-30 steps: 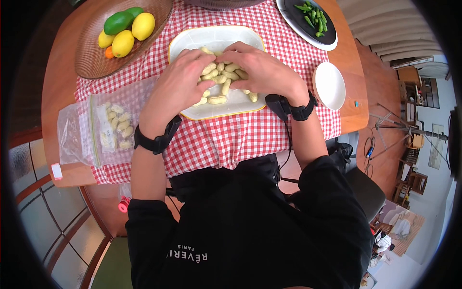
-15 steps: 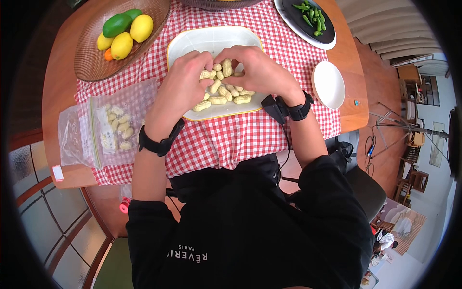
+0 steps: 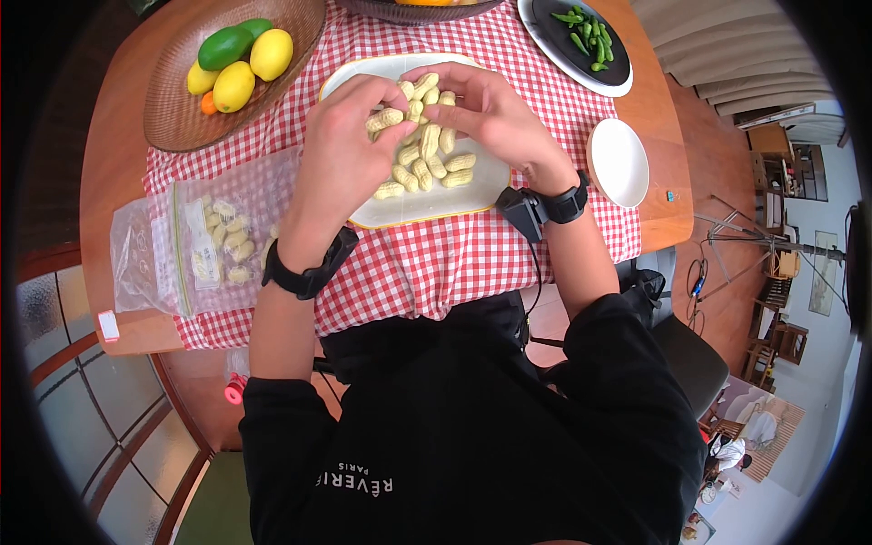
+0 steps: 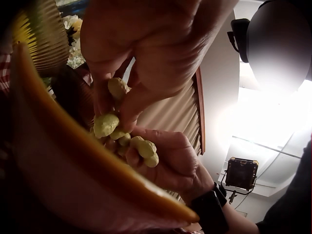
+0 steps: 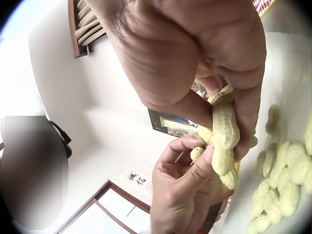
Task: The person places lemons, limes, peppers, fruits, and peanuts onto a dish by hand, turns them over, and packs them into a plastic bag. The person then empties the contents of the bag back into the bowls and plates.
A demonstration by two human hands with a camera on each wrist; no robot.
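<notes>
Both hands are over a white tray (image 3: 481, 189) with a yellow rim. My left hand (image 3: 347, 136) holds peanuts in their shells, one of them a peanut (image 3: 384, 119) between thumb and fingers. In the left wrist view, a knobbly peanut (image 4: 106, 126) shows at its fingertips. Opposite, my right hand (image 3: 500, 116) grips several more; in the right wrist view a long peanut (image 5: 224, 126) lies between its thumb and fingers. The two hands' fingertips nearly meet around the bunch. Loose peanuts (image 3: 422, 174) lie on the tray below.
A zip bag (image 3: 227, 241) with more peanuts lies left of the tray. Beyond it stands a brown woven basket (image 3: 168, 109) of lemons and green fruit. To the right are a white bowl (image 3: 619, 163) and a dark plate (image 3: 549, 27) with green peppers. A checked cloth (image 3: 427, 263) covers the table.
My hands have gone from reaching down into the peanut pile to holding a bunch of peanuts up between them. Peanuts on the tray have shifted.
</notes>
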